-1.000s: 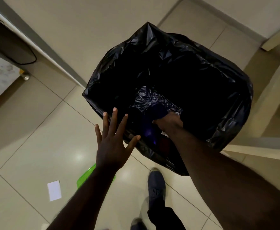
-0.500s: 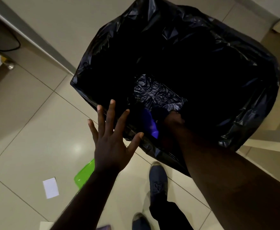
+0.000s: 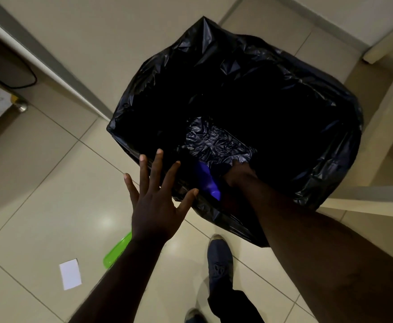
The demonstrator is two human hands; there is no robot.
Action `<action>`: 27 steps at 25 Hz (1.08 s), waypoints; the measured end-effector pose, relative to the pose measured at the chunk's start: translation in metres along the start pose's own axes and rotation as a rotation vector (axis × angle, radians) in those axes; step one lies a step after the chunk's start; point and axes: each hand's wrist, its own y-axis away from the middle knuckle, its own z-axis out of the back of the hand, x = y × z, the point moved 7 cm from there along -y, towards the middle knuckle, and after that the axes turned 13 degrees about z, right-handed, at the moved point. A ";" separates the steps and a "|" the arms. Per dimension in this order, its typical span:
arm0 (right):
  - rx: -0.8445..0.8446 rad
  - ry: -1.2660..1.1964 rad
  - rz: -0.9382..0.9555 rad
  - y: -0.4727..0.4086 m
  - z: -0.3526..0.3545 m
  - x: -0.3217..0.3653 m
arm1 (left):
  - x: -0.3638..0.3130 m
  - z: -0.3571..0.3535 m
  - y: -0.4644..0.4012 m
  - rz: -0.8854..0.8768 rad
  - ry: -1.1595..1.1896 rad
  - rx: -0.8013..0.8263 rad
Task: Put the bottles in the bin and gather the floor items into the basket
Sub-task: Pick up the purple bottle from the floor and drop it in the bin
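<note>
A bin lined with a black plastic bag [image 3: 326,159] stands on the tiled floor in front of me. My right hand [image 3: 239,174] reaches down inside it, near the front wall. A blue-purple bottle [image 3: 208,183] shows in the bag right beside that hand, to its left. The fingers are lost in the dark, so I cannot tell whether they still hold the bottle. My left hand [image 3: 154,206] hovers flat over the bin's near-left rim with fingers spread, holding nothing.
On the floor at lower left lie a bright green plastic item [image 3: 117,251], partly hidden by my left forearm, and a white paper slip [image 3: 70,273]. My shoe [image 3: 220,259] stands just before the bin. A pale furniture frame [image 3: 365,200] borders the bin's right side.
The blue-purple bottle has come into clearer view beside my right hand, which stays inside the bag. My left hand has barely shifted. The camera has wobbled.
</note>
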 end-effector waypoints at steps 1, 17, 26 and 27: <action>-0.042 -0.006 0.025 0.010 0.010 0.004 | -0.001 0.003 0.001 0.012 -0.036 0.017; -0.578 0.089 0.438 0.346 0.139 0.047 | -0.028 0.193 0.133 -0.041 -0.084 -0.053; -0.799 0.157 0.443 0.563 0.183 0.028 | -0.112 0.344 0.237 -0.203 -0.020 -0.154; -0.820 0.159 0.436 0.582 0.187 0.023 | -0.122 0.355 0.248 -0.222 -0.018 -0.159</action>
